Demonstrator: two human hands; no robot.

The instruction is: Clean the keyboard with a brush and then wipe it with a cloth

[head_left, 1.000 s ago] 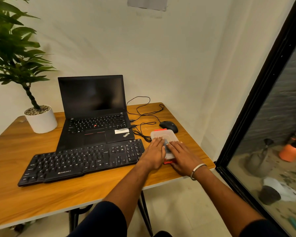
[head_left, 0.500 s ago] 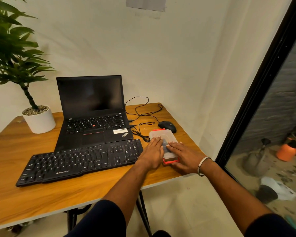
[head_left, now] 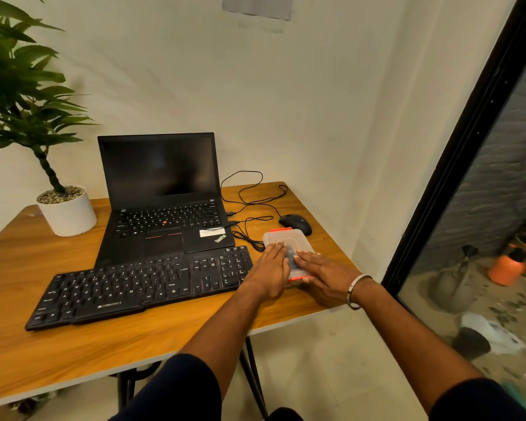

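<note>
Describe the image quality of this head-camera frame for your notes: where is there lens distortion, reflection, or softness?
Head view: wide-angle distortion leans the black door frame inward; the laptop screen is dark with only a faint sheen; warm, even light casts soft shadows under the hands, left hand and right hand; the translucent box contents stay indistinct.

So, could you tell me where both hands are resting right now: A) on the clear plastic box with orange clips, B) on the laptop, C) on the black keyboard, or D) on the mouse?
A: the left hand and right hand lie flat on the clear plastic box.
</note>
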